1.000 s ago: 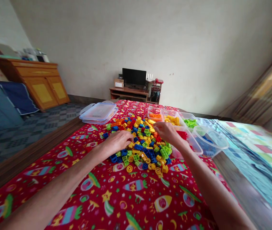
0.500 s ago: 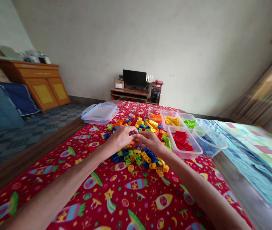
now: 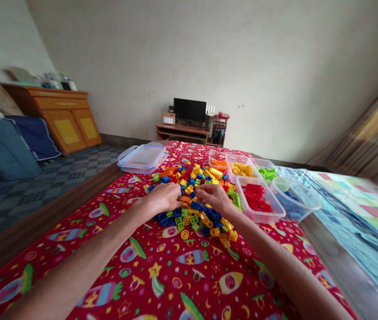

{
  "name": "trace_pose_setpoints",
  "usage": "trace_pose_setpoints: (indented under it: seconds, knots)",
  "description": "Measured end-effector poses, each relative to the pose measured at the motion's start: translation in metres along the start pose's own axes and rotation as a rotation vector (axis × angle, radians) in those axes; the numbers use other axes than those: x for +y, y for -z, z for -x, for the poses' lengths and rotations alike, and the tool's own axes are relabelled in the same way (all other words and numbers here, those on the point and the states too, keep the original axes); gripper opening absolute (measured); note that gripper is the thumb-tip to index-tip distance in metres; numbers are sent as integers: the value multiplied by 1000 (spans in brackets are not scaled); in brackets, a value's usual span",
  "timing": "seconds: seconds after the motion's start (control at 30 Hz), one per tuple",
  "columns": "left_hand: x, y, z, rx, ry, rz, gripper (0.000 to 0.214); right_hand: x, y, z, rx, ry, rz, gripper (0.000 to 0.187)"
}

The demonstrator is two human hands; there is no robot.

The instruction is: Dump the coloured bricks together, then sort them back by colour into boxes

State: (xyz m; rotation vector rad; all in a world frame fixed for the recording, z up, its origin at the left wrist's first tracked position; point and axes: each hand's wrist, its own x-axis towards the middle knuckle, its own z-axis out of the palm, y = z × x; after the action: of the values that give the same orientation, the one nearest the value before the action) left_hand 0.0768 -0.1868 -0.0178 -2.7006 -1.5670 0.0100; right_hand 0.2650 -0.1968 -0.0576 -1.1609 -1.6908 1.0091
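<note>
My left hand (image 3: 162,198) and my right hand (image 3: 213,198) rest side by side on a heap of mixed plastic building blocks (image 3: 192,189), fingers curled down among the pieces. Whether either hand holds a block is hidden. The heap is yellow, blue, red, green and orange, and lies on a red patterned blanket (image 3: 162,271). Close to my right hand stands a clear tub of red blocks (image 3: 258,200). Behind it are clear tubs of orange blocks (image 3: 218,162), yellow blocks (image 3: 241,168) and green blocks (image 3: 266,173). A clear tub of blue blocks (image 3: 292,202) sits at the far right.
A stack of clear plastic lids (image 3: 142,158) lies beyond the heap on the left. The blanket's left side drops to a wooden edge and a checked floor. A patterned quilt (image 3: 352,200) lies to the right. A wooden cabinet and a low monitor desk stand farther off.
My hands, touching above the heap half a second ago, have moved slightly apart and down onto the blocks. A second ago, my right hand was farther right, partly covering the red tub.
</note>
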Motion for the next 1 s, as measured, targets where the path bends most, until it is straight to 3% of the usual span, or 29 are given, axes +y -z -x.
trace_pose_setpoints:
  seconds: [0.1, 0.27, 0.47, 0.7, 0.8, 0.9, 1.0]
  knots:
    - [-4, -2, -4, 51, -59, 71, 22, 2, 0, 0, -7, 5, 4, 18]
    - [-17, -1, -12, 234, -136, 317, 23, 2, 2, 2, -66, -25, 12, 18]
    - [-17, -2, -17, 311, -162, 604, 31, -8, -3, 11, -229, 14, 25, 37]
    - [-3, -9, -18, 233, -168, 680, 34, -13, -4, 11, -116, 34, 137, 21]
    - [-3, -8, -16, 260, -134, 640, 41, -16, 2, 11, -81, 44, 247, 20]
    - [-11, -4, -15, 305, -100, 618, 42, -22, 17, 11, -61, 28, 316, 17]
    - [-25, 5, -13, 317, -60, 611, 43, -28, 43, 5, 81, 45, 442, 17]
